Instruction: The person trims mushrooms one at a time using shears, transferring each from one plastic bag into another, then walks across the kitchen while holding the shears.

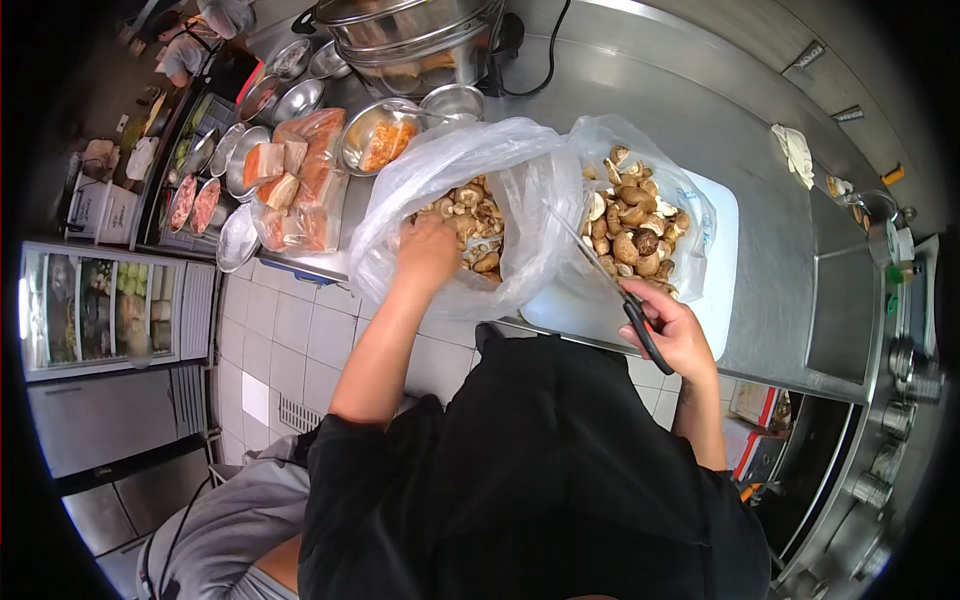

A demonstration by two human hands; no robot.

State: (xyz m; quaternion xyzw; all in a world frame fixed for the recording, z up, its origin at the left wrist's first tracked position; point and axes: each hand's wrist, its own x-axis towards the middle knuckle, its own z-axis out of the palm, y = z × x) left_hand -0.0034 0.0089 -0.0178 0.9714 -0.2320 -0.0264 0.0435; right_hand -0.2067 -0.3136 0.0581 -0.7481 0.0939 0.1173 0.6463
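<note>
My left hand (430, 246) reaches into a clear plastic bag (395, 205) of mushrooms (472, 212). Its fingertips point down among them, so I cannot see whether they grip one. My right hand (672, 326) is closed around the black and red handles of a pair of scissors (598, 262). Their long metal blades point up and left, between the two bags. Beside them a second clear bag (612, 138) lies spread out with brown mushrooms (640, 220), some showing pale cut faces. It rests on a white cutting board (722, 260).
Left of the bags lie packed salmon pieces (310, 160) and a metal bowl (362, 135) with orange chunks. A large steel pot (410, 50) stands behind. A cloth (793, 155) lies at the right. Another person (235, 510) is close at my left, and one more (190, 50) is farther off.
</note>
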